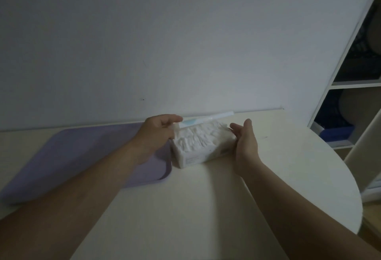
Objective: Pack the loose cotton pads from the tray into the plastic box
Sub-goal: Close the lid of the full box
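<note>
- The cotton pads (198, 136) are heaped in the plastic box (198, 154), which sits between the two hands, and the fluffy top rises above the rim. So I'd say the packing is pretty much done and closing up is what's left.
- The lid (206, 117) stands open along the far side of the box, just past the fingertips of both hands.
- The right hand (246, 142) is open. Its palm and straight fingers lie flat against the box's right end, bracing it rather than gripping it.
- The left hand (156, 134) is at the box's left end with its thumb reaching toward the lid's corner. The picture is too blurry there to tell whether it's pinching the lid or just touching it.
- Biggest risk, I think: the pile is too tall, so swinging the lid down could trap pads at the rim or pop a few out the sides.
- Squeezing the ends could bulge the soft wall and push the heap higher.
- With only a flat palm on the right, a push from the left could slide the box across the table (268, 177).
- The purple tray (61, 156) lies under the left wrist and forearm, so a dragged arm could shift it.
</note>
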`<state>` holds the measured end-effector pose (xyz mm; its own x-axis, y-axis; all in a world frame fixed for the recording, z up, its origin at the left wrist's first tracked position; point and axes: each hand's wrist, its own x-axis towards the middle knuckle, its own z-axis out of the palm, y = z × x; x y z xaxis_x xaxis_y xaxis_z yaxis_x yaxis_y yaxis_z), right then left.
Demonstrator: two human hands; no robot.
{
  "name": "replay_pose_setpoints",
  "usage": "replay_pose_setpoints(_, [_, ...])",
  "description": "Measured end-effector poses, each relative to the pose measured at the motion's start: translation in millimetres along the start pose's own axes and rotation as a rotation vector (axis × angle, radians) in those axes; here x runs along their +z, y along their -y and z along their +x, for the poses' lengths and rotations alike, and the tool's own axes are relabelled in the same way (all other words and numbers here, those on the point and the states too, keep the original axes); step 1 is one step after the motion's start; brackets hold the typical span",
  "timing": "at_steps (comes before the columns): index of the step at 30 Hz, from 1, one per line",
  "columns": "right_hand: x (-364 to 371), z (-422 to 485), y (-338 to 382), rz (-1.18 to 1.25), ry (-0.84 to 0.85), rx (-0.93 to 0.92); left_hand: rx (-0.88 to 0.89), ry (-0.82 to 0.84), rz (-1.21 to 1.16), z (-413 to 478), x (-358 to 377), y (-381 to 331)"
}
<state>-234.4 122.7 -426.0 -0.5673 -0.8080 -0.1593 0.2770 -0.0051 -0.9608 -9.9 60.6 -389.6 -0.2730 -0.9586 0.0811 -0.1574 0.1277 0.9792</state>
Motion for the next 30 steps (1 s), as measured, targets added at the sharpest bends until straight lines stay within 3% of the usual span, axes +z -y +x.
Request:
replay_pose_setpoints(4, [0,-8,-2,-0.145,0.004,-0.071,-0.028,0.068,0.067,-21,2,-7])
replay_pose_setpoints(7, [-2,-12,-3,-0.232,0.042,-0.156,0.080,0.094,0.282,-29,8,1])
replay_pose_setpoints(16, [-10,-9,-7,-0.235,0.107,-0.200,0.226,0.163,0.644,-41,10,6])
replay_pose_setpoints(22, [-13,-13,-10,-0.248,0.097,-0.246,0.447,0.122,0.971,-41,26,1])
replay_pose_setpoints(30, [-16,-10,-16,-0.342,0.168,-0.335,0.463,0.132,1.287,-21,56,8])
